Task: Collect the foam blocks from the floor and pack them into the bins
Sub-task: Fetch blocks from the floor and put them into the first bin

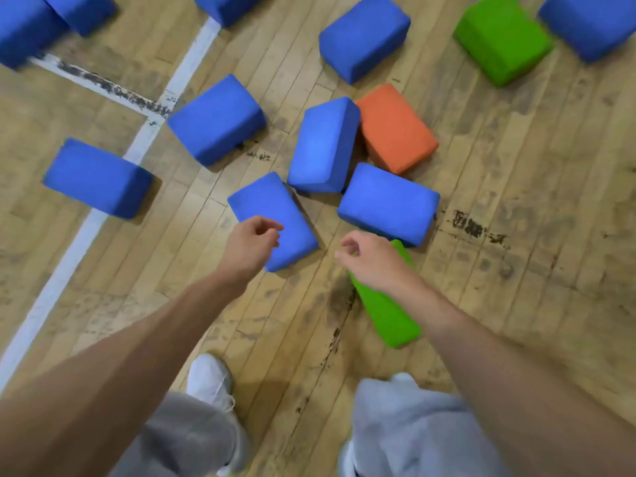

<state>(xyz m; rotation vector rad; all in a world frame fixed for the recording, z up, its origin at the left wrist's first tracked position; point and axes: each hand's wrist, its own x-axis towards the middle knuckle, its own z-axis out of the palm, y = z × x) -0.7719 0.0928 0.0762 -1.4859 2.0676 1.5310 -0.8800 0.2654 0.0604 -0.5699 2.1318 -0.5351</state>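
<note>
The foam blocks were rectangular bricks with rounded corners and a matte, finely grained skin. They lay scattered over a floor (pixel 516 235) of narrow wooden boards, worn pale and scuffed with dark flaking marks.

The orange block (pixel 395 129) lay flat among them. A tilted blue block (pixel 325 146) leaned against its left side, raised on one edge. Just below the orange block lay a flat blue block (pixel 387 203). Lower and to the left lay the near blue block (pixel 265 201), set at an angle. A low green block (pixel 389 315), long and slim, lay furthest below the orange block, its upper end hidden under the right hand.

Left of the orange block sat a chunky blue block (pixel 216 120) beside a white painted line (pixel 86 235) with chipped edges. Further left, an end blue block (pixel 98 179) lay partly across that line. Above the orange block sat a high blue block (pixel 364 37), and above and to its right a thick green block (pixel 502 39). More blue foam was cut off by the top edge.

The left hand (pixel 253 242) hung over the near blue block's lower corner, fingers loosely curled and holding nothing. I could not tell whether it touched the foam. The right hand (pixel 368 259) hovered over the low green block's upper end, fingers loosely curled and also empty. Both forearms were bare.

Well below the orange block were soft grey trousers (pixel 413 425) and a white shoe (pixel 210 376).
</note>
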